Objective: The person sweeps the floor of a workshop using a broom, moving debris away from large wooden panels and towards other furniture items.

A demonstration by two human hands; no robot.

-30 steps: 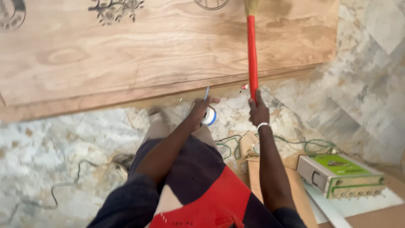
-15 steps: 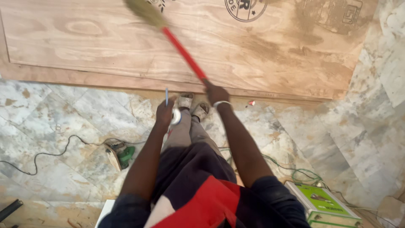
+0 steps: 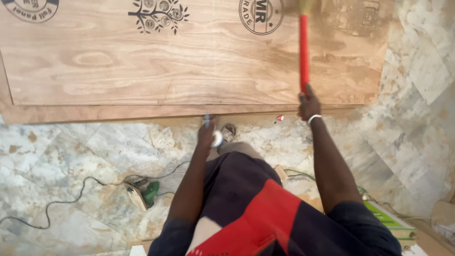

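Head view: right hand (image 3: 309, 105) with fingers wrapped around red broom handle (image 3: 304, 50), bristles at far edge over plywood sheet (image 3: 142, 61) on marble floor (image 3: 71, 147). Left hand (image 3: 207, 132) fingers closed on blurred small tool (image 3: 217, 139). Green power tool (image 3: 144, 193) near left.

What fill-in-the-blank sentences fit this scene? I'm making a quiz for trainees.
1. The right hand holds a broom by its ____ handle.
2. The broom reaches over a sheet of ____.
3. A green tool lies on the ____ floor.
Missing words: red; plywood; marble
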